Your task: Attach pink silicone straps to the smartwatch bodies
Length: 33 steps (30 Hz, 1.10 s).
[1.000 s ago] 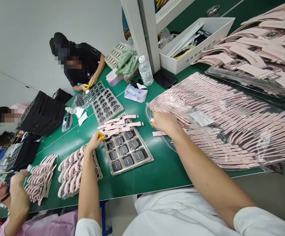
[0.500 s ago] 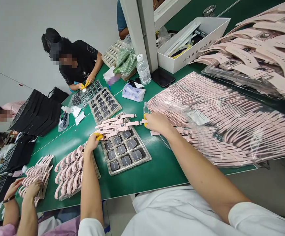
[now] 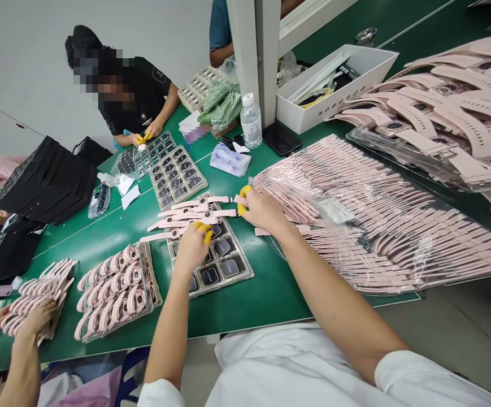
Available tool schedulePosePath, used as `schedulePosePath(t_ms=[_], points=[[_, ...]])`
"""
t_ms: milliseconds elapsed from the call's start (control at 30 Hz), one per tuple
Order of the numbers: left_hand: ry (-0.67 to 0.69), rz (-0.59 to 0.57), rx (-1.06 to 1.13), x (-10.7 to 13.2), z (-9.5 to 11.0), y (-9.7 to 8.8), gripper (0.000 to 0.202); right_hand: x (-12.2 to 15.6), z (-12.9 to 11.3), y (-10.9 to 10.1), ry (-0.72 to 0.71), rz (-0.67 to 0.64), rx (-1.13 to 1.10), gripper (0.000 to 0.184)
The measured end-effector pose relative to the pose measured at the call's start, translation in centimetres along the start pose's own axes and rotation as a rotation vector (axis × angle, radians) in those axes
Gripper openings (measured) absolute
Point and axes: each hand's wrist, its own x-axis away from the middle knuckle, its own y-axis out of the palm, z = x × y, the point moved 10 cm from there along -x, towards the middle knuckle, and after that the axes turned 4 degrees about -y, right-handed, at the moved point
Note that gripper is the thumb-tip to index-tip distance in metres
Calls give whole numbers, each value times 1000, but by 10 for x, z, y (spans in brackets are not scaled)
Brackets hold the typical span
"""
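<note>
Yellow finger covers sit on the fingertips of both my hands. My right hand (image 3: 264, 212) pinches the end of a pink watch strap (image 3: 240, 200), beside the bagged straps (image 3: 338, 237). Over the clear tray (image 3: 240, 275) of dark square watch faces (image 3: 222, 247), my left hand (image 3: 192, 249) has its fingers curled together; whatever they hold is hidden. Several pink-strapped watches (image 3: 186, 217) lie side by side across the far part of this tray, just beyond my left fingertips.
To the left stands a tray of looped pink watches (image 3: 113, 288), with a co-worker's hands (image 3: 37, 319) at another pile. Another tray of faces (image 3: 177, 178) lies farther back. A bottle (image 3: 251, 121), a phone (image 3: 279, 139) and a white box (image 3: 334, 85) stand near the post.
My left hand has moved right and toward me, off the left ends of the watches and over the tray. My right hand still pinches the strap. The view has shifted slightly.
</note>
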Motion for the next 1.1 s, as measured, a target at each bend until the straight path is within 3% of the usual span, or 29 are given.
schedulePosePath(t_ms=[67, 167, 300, 467, 533, 633, 700, 800, 933, 1100], points=[[29, -15, -143, -5, 24, 20, 24, -1, 2, 0, 23, 27, -86, 27], [8, -7, -287, -12, 34, 35, 20, -2, 0, -6, -41, 160, -287, 29], [6, 19, -287, -16, 36, 36, 20, -2, -2, -11, -168, 314, -600, 29], [-61, 4, -32, -17, 21, 19, 14, -4, -2, 2, -155, 285, -935, 46], [-87, 18, 175, -17, 11, 7, 10, -3, -6, 10, -131, 226, -1052, 49], [-181, 159, 849, -14, -16, -11, 21, 1, -20, 22, -102, 120, -1189, 46], [-255, 272, 1275, -11, -33, -7, 36, 6, -34, 30, -102, 43, -1265, 44], [-342, 324, 1589, -9, -42, 20, 45, 15, -54, 41, -110, -74, -1336, 46], [-316, 374, 1454, -5, -42, 39, 39, 23, -68, 55, -77, -200, -1326, 46], [-126, 406, 1036, 1, -27, 27, 34, 26, -64, 63, -2, -257, -1289, 47]])
